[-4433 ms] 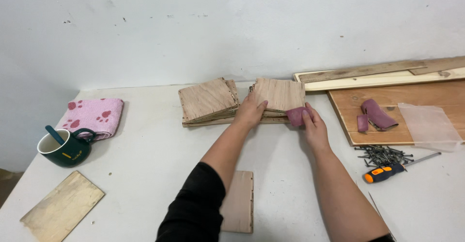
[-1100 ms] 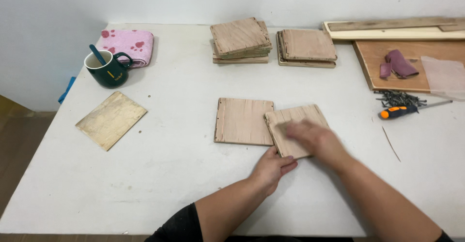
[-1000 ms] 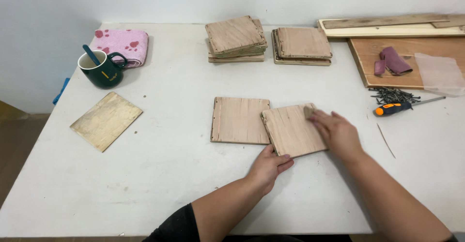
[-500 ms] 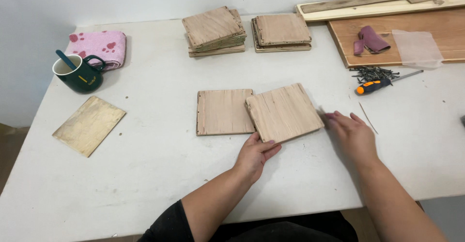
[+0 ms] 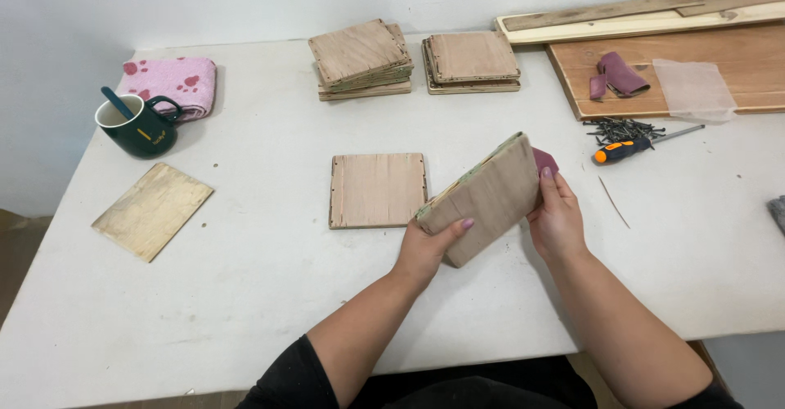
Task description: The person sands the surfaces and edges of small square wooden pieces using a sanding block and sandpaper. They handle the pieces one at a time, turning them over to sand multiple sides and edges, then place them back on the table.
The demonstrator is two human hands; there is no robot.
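Plywood square is held tilted off the white table, near the table's centre, one edge raised toward 12 o'clock. Left hand grips its lower left corner, thumb across the front face, fingers closed behind. Right hand clasps the right edge at about 3 o'clock of the square, fingers wrapped around it; a scrap of maroon sandpaper shows pinched between these fingers and the back of the wood.

Second plywood square lies flat at 9 o'clock of the held one, just beside it, not touching either hand.

Two stacks of similar squares sit at 12 o'clock: left stack with its top pieces skewed, right stack even.

At 2 o'clock: orange-handled screwdriver next to a pile of dark nails. Beyond them a large wooden board carries more maroon sandpaper strips and a clear plastic sheet. Long wood battens lie along the wall behind.

At 9 to 10 o'clock: pale thin panel, dark green mug with a spoon in it, pink paw-print cloth.
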